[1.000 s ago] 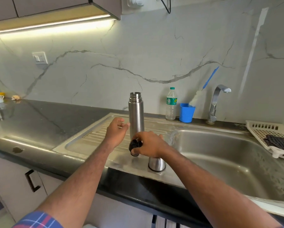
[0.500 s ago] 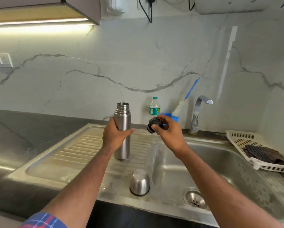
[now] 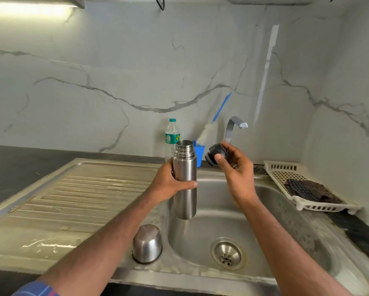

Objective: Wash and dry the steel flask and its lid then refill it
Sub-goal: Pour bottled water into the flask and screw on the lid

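Over the sink basin [image 3: 264, 221], the left hand [image 3: 168, 184] is gripping the open steel flask [image 3: 185, 180] upright while the right hand [image 3: 234, 167] is pinching its dark stopper lid [image 3: 216, 153].

Left fingers and thumb are curling round the flask's middle, its base hanging clear above the basin, its threaded mouth uncovered. Right thumb and fingertips are holding the stopper just beside the flask's neck, apart from it. On the ribbed drainboard [image 3: 72, 199] near the front edge, the steel cup cap [image 3: 147, 244] is sitting upside down. Behind are standing a water bottle [image 3: 171, 135], a blue cup [image 3: 200, 152] with a brush [image 3: 209, 129], and the tap [image 3: 232, 127]; a white tray [image 3: 286, 174] is holding a dark cloth [image 3: 307, 189] on the worktop [image 3: 19, 167].
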A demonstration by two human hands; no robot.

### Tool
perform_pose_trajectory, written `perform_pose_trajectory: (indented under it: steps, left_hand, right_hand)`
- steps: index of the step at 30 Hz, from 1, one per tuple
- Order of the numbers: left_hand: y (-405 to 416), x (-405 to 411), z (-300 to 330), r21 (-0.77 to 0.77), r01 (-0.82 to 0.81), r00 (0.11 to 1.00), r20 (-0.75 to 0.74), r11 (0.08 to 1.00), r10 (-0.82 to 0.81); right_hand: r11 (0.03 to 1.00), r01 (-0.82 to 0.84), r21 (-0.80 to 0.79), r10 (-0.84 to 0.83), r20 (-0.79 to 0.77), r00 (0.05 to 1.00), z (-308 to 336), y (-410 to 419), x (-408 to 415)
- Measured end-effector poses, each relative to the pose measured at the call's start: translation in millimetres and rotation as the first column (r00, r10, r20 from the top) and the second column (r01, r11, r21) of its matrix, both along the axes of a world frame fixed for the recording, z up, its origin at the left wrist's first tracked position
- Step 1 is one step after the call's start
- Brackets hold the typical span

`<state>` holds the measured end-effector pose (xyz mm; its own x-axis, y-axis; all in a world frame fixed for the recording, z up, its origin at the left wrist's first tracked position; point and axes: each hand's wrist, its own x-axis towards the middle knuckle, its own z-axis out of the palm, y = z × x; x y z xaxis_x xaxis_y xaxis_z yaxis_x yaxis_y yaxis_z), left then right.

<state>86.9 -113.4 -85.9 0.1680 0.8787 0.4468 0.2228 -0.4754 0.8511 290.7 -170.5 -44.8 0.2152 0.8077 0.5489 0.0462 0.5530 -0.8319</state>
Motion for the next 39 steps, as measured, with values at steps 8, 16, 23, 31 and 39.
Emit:
perform_pose_trajectory:
  steps: [8,16,23,31,39]
  left_hand:
    - [11.1,-15.7,-15.1,-0.099,0.112,0.99,-0.071,0.989,-0.119]
    - [13.6,-14.7,-21.3,-0.091,0.183,0.977,-0.093,0.979,-0.192]
    - [17.2,-13.0,-24.4,-0.081,0.191,0.976,-0.09,0.978,-0.198]
    - [12.9,-9.7,-25.5,-0.09,0.211,0.97,-0.104,0.973,-0.22]
    - [10.8,-10.5,-25.9,-0.096,0.209,0.971,-0.099,0.973,-0.218]
  right_hand:
    - [0.997,-0.053,0.05,0.049,0.07,0.996,11.8,11.4,-25.3]
    - [0.995,-0.098,-0.004,0.094,0.314,0.945,37.5,26.7,-35.8]
    - [0.987,-0.097,-0.125,0.149,0.525,0.838,46.8,29.9,-28.4]
    - [0.971,0.112,-0.211,0.043,0.616,0.787,39.6,33.0,-35.1]
    - [0.838,-0.368,-0.403,0.464,0.171,0.869,37.7,29.3,-22.0]
